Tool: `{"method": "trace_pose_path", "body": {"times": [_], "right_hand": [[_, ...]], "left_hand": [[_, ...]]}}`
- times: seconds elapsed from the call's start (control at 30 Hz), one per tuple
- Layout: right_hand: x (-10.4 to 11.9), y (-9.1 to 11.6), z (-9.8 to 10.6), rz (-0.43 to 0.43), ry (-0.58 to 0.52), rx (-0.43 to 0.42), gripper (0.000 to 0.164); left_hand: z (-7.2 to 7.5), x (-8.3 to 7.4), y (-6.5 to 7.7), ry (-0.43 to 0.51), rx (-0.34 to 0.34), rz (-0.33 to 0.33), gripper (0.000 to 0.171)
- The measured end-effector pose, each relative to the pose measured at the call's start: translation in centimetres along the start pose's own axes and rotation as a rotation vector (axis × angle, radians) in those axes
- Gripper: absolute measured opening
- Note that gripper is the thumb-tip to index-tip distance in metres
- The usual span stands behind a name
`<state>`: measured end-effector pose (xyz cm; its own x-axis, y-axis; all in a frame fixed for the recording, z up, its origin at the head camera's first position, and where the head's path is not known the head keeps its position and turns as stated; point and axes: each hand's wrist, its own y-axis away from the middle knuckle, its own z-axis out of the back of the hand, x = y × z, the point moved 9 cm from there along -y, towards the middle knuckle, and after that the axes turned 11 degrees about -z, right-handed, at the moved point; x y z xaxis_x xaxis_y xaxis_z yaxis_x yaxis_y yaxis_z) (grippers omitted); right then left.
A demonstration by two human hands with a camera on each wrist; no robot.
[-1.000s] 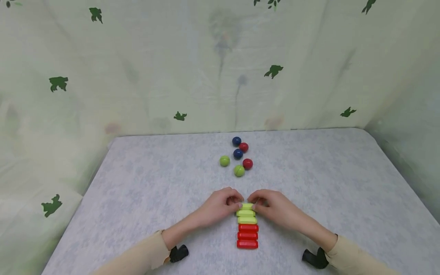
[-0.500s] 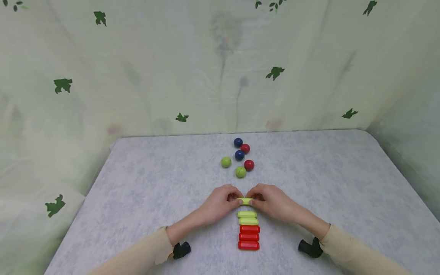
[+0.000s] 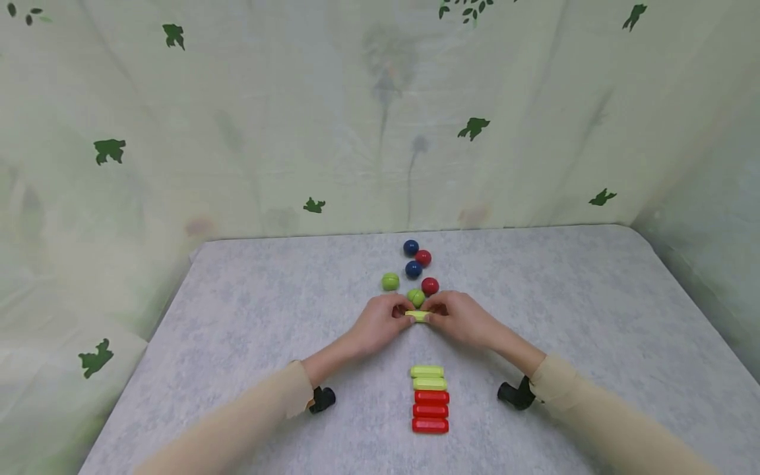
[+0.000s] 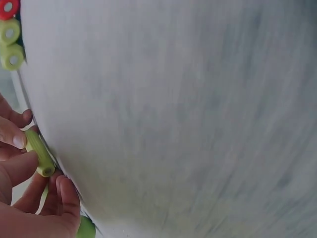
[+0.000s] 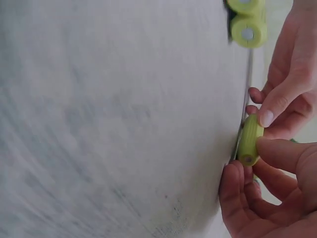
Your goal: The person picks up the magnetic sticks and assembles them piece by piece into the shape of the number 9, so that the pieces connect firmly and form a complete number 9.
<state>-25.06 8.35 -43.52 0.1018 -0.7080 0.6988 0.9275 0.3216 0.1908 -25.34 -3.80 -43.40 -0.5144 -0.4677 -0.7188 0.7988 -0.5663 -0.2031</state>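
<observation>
Between both hands is a short yellow-green magnetic rod (image 3: 419, 316), held crosswise by its two ends. My left hand (image 3: 379, 324) pinches its left end between thumb and fingers. The thumb and fingers of my right hand (image 3: 464, 320) pinch the right end. In the left wrist view the rod (image 4: 40, 154) shows a small round metal disc in its end; the right wrist view shows the rod (image 5: 250, 141) low over the table. Just beyond the fingertips lies a green ball (image 3: 416, 297), partly overlapped by them in the head view.
Nearer the body, two yellow-green rods (image 3: 427, 372) and three red rods (image 3: 431, 411) lie side by side in a column. Beyond the hands are another green ball (image 3: 390, 282), two red balls (image 3: 430, 285) and two dark blue balls (image 3: 413, 269). A patterned cloth (image 3: 267, 132) hangs behind the table.
Both hands have taken the farthest yellow-green rod off the column and carried it away from the body, up to the near green ball. The other rods and the balls stay in place.
</observation>
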Motion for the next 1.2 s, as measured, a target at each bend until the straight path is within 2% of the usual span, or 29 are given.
{"method": "trace_pose_path", "body": {"times": [0.13, 0.33, 0.5, 0.6, 0.73, 0.9, 1.03, 1.2], "right_hand": [[-0.4, -0.9, 0.2, -0.029, -0.001, -0.015, 0.013], [-0.7, -0.9, 0.9, -0.031, -0.001, -0.048, 0.015], [-1.6, -1.1, 3.4, -0.087, -0.046, -0.168, 0.015], [-1.7, -1.8, 4.5, -0.112, -0.054, -0.21, 0.028], [-1.6, -3.2, 4.4, -0.124, -0.023, -0.188, 0.044], [-1.9, -4.1, 3.9, -0.128, 0.011, -0.167, 0.035], [-2.6, -3.6, 3.9, -0.125, -0.012, -0.116, 0.03], [-3.4, -2.4, 3.9, -0.125, -0.016, -0.062, 0.031]], "left_hand": [[0.1, 0.7, -0.8, -0.027, 0.002, 0.012, 0.012], [0.2, 1.1, -1.5, -0.033, 0.017, 0.017, 0.014], [0.2, 1.1, -1.6, -0.007, 0.028, 0.044, 0.015], [0.2, 1.2, -1.6, -0.005, 0.03, 0.046, 0.014], [-0.1, 1.2, -1.7, -0.003, 0.034, 0.035, 0.013], [-0.4, 1.4, -1.9, 0.0, 0.032, 0.045, 0.013], [-0.3, 1.4, -1.9, -0.004, 0.016, 0.05, 0.013], [0.0, 1.5, -1.7, -0.018, 0.011, 0.061, 0.013]]}}
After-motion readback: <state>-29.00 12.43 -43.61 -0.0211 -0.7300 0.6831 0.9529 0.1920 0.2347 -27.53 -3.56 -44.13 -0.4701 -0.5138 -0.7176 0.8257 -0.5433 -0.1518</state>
